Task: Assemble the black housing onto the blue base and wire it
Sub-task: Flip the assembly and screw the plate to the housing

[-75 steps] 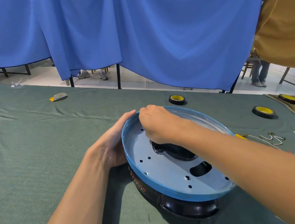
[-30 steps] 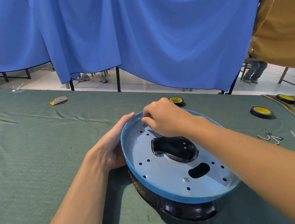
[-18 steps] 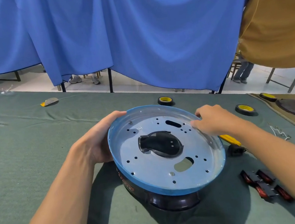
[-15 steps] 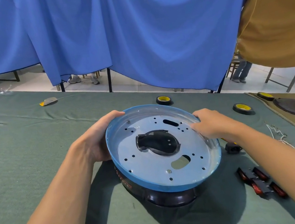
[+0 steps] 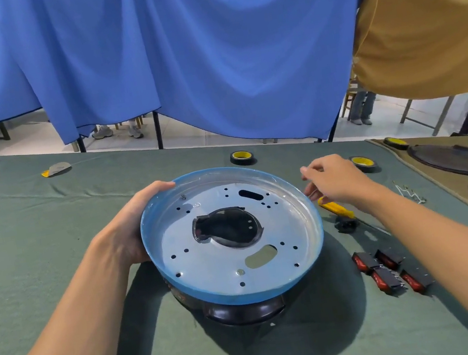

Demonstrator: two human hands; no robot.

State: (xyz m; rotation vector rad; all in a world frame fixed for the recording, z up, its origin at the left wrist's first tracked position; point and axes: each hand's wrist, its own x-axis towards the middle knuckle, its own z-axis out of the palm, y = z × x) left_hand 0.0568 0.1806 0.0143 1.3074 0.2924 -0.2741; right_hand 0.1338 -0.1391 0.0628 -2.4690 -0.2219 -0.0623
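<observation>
The round blue base (image 5: 179,285) lies dish-side up on top of the black housing (image 5: 243,312), which shows below its near rim and through the central cutout. My left hand (image 5: 133,228) grips the base's left rim, thumb over the edge. My right hand (image 5: 335,179) hovers just off the right rim, fingers loosely spread and holding nothing, above a yellow-handled screwdriver (image 5: 337,208). White wires (image 5: 408,193) lie on the green cloth to the right.
Several black and red switches (image 5: 391,272) lie at the near right. Two black and yellow tape rolls (image 5: 241,157) (image 5: 363,162) sit behind the base. Dark round covers (image 5: 453,160) rest on a tan mat at far right. A small black part (image 5: 346,225) lies by the screwdriver.
My right hand left the inside of the base, crossed to its right rim, then lifted off to the right. The left hand kept its grip on the left rim.
</observation>
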